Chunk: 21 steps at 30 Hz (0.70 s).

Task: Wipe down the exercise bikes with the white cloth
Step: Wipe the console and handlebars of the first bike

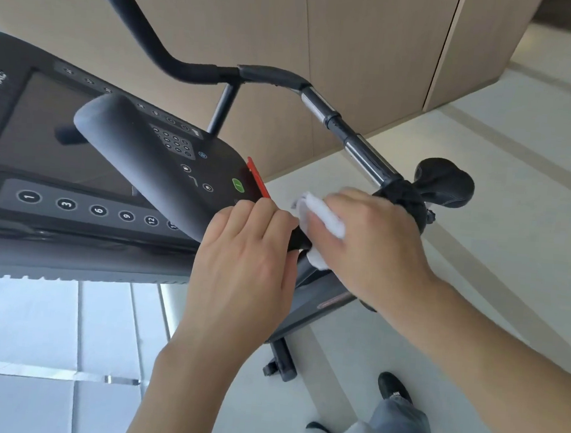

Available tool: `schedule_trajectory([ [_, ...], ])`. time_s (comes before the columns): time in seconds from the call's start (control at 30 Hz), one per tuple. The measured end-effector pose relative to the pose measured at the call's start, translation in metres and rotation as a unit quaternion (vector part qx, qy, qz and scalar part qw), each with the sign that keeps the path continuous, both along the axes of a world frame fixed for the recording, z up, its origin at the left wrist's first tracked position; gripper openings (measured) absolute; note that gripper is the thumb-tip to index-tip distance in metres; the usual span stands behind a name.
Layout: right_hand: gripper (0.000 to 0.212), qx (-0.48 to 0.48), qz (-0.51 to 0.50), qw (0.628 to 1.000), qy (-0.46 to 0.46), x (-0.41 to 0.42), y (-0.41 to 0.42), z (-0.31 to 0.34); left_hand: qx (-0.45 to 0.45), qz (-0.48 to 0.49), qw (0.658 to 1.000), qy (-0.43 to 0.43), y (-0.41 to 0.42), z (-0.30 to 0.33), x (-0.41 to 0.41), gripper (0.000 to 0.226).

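A black exercise bike's console (89, 155) fills the left of the head view, with number buttons and a dark screen. Its handlebar (287, 81) runs from the upper left down to the right. My right hand (370, 246) grips the white cloth (324, 219) and wraps it round the lower end of the handlebar. My left hand (247, 261) rests on the bike just left of the cloth, fingers curled over the console's lower right edge below a red tab (257, 182). The black saddle (445, 182) shows beyond my right hand.
Beige wall panels (373, 53) stand behind the bike. The pale floor (517, 165) spreads to the right. The bike's base foot (280, 364) sits on the floor below my arms, and my shoe (395, 389) is beside it.
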State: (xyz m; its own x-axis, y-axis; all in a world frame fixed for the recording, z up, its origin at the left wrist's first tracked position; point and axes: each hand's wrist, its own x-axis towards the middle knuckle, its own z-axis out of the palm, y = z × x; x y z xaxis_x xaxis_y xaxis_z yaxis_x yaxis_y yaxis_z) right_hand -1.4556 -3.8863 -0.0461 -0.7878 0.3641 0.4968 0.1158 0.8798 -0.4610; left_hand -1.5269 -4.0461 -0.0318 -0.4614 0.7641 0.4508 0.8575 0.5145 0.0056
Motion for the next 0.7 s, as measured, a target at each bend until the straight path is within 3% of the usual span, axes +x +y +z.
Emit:
schedule_trajectory([
  [0.1,0.052,0.035,0.006,0.998,-0.054,-0.015,0.003,0.004,0.004,0.002,1.000,0.000,0.001,0.000,0.001,0.021],
  [0.27,0.033,0.029,0.041,0.999,-0.010,0.029,0.001,-0.006,0.000,0.004,1.000,-0.006,0.001,0.001,0.003,0.015],
  [0.47,0.035,0.011,0.089,0.995,-0.043,0.033,0.013,-0.005,0.010,0.014,1.000,-0.011,0.004,-0.001,0.003,0.015],
  [0.6,0.060,-0.070,0.134,0.976,-0.158,-0.013,0.037,0.023,0.014,0.018,1.000,-0.021,0.003,-0.001,0.004,0.021],
  [0.7,0.059,-0.061,0.178,0.947,-0.259,-0.043,0.046,0.045,0.026,0.015,0.999,-0.028,0.004,0.000,0.005,0.024],
])
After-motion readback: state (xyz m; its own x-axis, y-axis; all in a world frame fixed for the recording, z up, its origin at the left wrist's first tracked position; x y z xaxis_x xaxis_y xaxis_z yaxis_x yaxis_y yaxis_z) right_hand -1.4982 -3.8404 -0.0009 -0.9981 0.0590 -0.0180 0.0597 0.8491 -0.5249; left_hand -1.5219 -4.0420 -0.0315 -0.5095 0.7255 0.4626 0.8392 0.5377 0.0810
